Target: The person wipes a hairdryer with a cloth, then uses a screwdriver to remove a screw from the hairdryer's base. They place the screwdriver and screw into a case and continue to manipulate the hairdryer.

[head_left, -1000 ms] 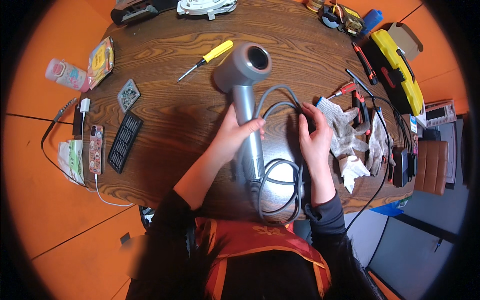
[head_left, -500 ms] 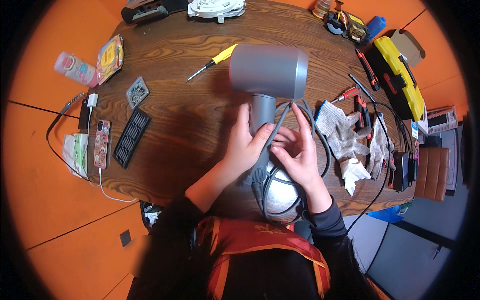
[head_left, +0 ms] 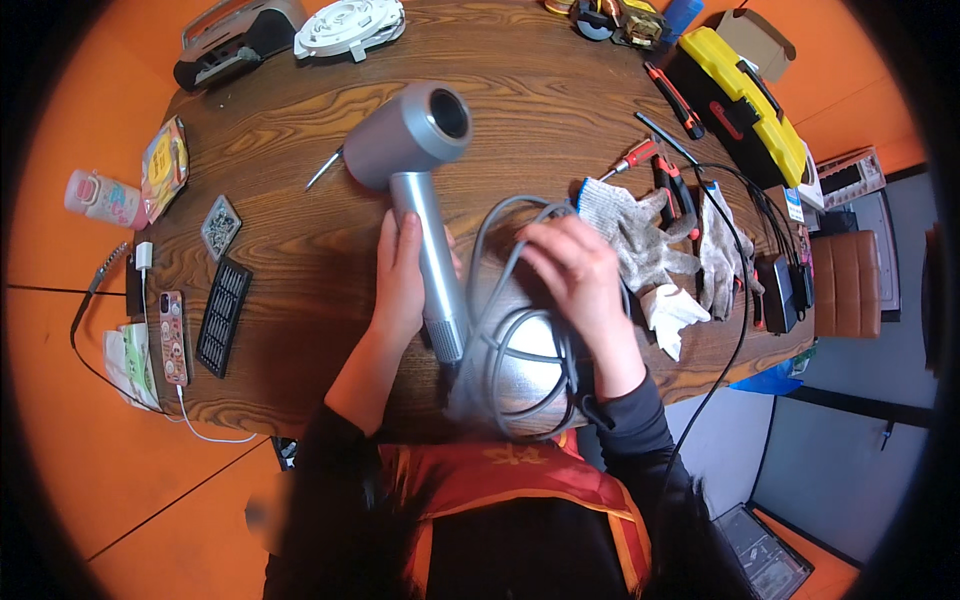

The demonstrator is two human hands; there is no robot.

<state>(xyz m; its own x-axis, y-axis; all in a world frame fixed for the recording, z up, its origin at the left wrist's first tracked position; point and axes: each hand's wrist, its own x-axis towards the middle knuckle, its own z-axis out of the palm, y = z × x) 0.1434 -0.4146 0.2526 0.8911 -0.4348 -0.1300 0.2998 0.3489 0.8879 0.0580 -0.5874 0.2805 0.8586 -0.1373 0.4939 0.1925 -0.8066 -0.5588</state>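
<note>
- Over the middle of the table (head_left: 300, 265), the left hand (head_left: 400, 275) is wrapped round the handle of one grey hair dryer (head_left: 430, 260), whose barrel sits at the handle's 12 with the round opening facing about 2 o'clock.
- At the handle's 3 o'clock, the right hand (head_left: 582, 275) seems to pinch a strand of the grey cord (head_left: 572, 375) between thumb and fingers; blur makes the exact contact hard to tell. Its loops hang between 4 and 5 o'clock; they overlap too much to count.
- To handle it well, I would let the left hand take all the dryer's weight, guide the cord with a light pinch, and gather the loops wide and even, with no sharp bend where cord meets handle.
- Further out, clock positions as from the handle: at 10, one screwdriver shaft (head_left: 323, 172), its handle hidden behind the barrel; at 2, one red screwdriver (head_left: 632, 157).
- Towards 3, two work gloves (head_left: 640, 230) and one pair of pliers (head_left: 677, 195); between 3 and 4, one crumpled white piece (head_left: 672, 315).
- At 2, one utility knife (head_left: 674, 100) and, beyond it, one toolbox (head_left: 735, 85).
- At 9, one small clear tray (head_left: 237, 225); between 8 and 9, one black slotted tray (head_left: 225, 318) and one phone (head_left: 173, 335).
- Between 9 and 10, one snack bag (head_left: 165, 170) and one bottle (head_left: 105, 200).
- At 11, one round white part (head_left: 350, 28).
</note>
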